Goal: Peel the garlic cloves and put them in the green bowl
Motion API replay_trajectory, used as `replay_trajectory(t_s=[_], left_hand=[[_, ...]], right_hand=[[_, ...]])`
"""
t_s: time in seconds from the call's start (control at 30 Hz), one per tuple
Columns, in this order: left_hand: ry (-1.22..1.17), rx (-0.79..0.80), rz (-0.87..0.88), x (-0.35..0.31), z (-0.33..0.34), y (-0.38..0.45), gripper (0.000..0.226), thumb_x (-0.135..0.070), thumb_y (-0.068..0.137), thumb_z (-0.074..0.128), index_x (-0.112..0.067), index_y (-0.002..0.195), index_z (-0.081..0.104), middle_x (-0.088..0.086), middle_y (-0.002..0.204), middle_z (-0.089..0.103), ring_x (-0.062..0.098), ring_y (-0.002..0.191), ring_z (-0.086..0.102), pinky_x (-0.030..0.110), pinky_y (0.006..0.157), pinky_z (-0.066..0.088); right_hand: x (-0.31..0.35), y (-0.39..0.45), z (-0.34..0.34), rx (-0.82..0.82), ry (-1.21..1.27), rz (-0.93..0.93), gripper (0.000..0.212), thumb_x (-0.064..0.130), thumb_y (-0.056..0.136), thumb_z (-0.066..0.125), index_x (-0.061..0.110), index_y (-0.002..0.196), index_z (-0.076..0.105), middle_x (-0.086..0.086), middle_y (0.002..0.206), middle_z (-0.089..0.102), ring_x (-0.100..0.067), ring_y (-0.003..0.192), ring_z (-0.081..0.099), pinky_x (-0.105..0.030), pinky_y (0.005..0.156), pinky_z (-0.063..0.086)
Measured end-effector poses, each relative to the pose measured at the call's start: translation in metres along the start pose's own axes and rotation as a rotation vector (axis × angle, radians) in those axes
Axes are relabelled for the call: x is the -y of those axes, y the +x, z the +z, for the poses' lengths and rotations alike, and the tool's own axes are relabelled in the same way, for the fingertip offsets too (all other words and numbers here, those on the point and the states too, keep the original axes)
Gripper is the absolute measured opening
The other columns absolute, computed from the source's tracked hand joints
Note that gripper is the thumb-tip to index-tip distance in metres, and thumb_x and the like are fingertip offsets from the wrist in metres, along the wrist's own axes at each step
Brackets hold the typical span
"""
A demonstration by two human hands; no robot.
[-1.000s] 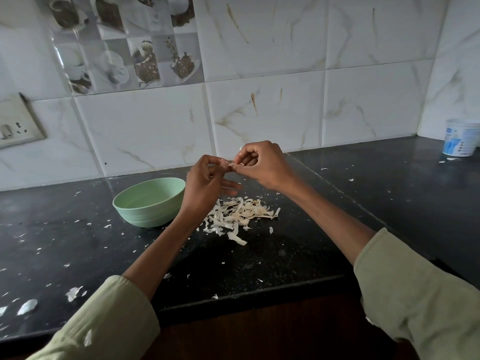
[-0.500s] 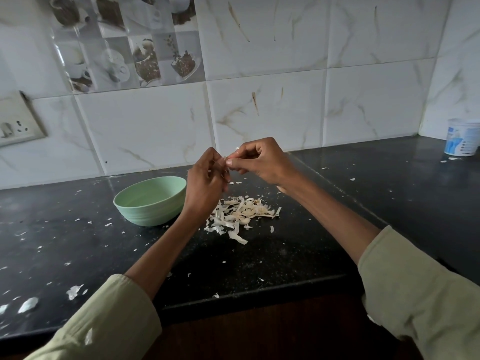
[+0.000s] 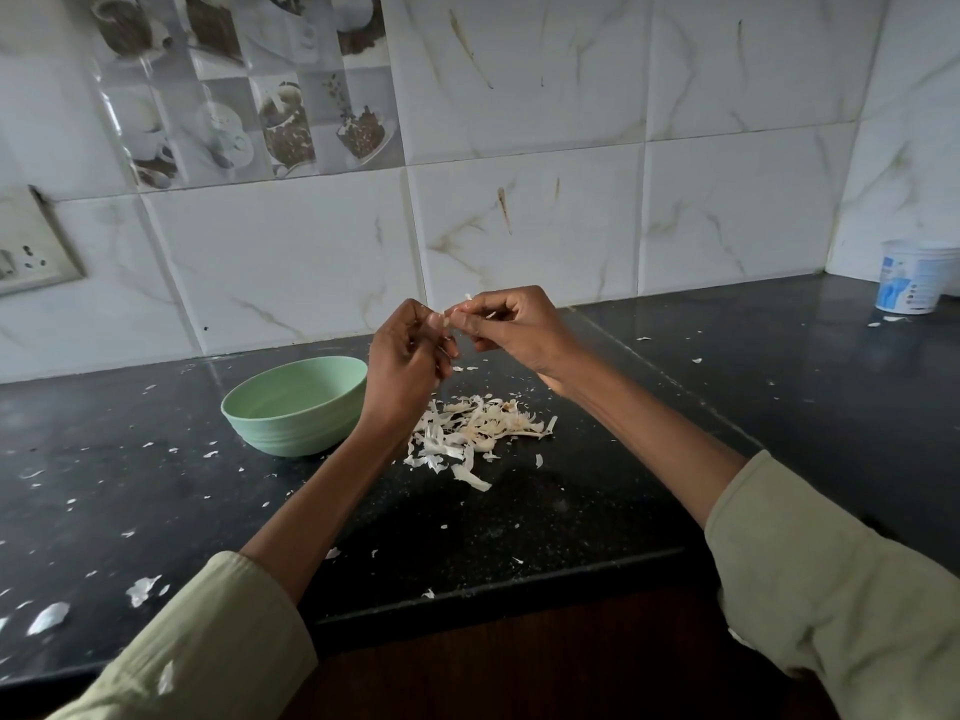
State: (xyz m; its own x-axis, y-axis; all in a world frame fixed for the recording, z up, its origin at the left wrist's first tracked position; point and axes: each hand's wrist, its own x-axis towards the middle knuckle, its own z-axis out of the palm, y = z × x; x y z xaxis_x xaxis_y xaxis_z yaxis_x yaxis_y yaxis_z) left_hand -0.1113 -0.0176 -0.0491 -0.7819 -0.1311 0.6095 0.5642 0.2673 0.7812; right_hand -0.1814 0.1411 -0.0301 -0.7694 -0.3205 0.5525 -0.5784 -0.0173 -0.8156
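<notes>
Socket plate on the far left wall; dark counter below it, flecked with bits of skin. The green bowl stands left of centre, just beside the left wrist; what shows of its inside looks bare, though the near wall hides part of the bottom. Above the counter the left hand has its fingers curled in, pinching the garlic clove, which shows only as a pale sliver at the fingertips. Close against it, the right hand is likewise curled, thumb and forefinger nipping a scrap of skin at the clove's tip. Both hands are raised clear of the surface, over the pile of peelings lying loose on the counter. My reading: peeling is under way, nothing yet dropped in the bowl that I can make out. To do it well, the left should hold the clove steady while the right draws the skin away along the clove's length, in one strip if it will come, letting it fall on the pile, not into the bowl. Far right, in the corner, a white tub with a blue label; its contents cannot be seen.
</notes>
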Motion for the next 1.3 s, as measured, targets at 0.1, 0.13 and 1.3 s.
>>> replay_trajectory(t_s=[0.1, 0.13, 1.3], left_hand=[[0.078, -0.021, 0.019, 0.002, 0.000, 0.000, 0.026, -0.023, 0.112, 0.052, -0.002, 0.097, 0.059, 0.010, 0.080, 0.072, 0.015, 0.057, 0.057, 0.024, 0.053, 0.045], [0.096, -0.024, 0.023, 0.002, 0.001, 0.000, 0.026, -0.023, 0.111, 0.053, -0.003, 0.096, 0.059, 0.011, 0.080, 0.072, 0.015, 0.057, 0.058, 0.026, 0.053, 0.046], [0.639, 0.108, 0.121, 0.011, 0.000, 0.002, 0.008, -0.031, 0.098, 0.074, -0.032, 0.089, 0.074, -0.019, 0.076, 0.073, -0.001, 0.068, 0.068, 0.031, 0.068, 0.057]], right_hand=[[0.000, 0.000, 0.004, 0.006, -0.087, -0.004, 0.021, 0.012, 0.094, 0.075, 0.007, 0.113, 0.078, 0.001, 0.107, 0.079, -0.024, 0.093, 0.075, -0.038, 0.086, 0.063], [0.002, -0.001, 0.004, 0.027, -0.088, 0.002, 0.020, 0.012, 0.095, 0.073, 0.008, 0.114, 0.078, 0.001, 0.108, 0.079, -0.024, 0.096, 0.075, -0.038, 0.089, 0.063], [0.016, -0.001, -0.022, 0.053, -0.014, 0.025, 0.024, 0.001, 0.083, 0.082, 0.002, 0.106, 0.078, -0.012, 0.108, 0.077, -0.015, 0.097, 0.070, -0.036, 0.095, 0.060]])
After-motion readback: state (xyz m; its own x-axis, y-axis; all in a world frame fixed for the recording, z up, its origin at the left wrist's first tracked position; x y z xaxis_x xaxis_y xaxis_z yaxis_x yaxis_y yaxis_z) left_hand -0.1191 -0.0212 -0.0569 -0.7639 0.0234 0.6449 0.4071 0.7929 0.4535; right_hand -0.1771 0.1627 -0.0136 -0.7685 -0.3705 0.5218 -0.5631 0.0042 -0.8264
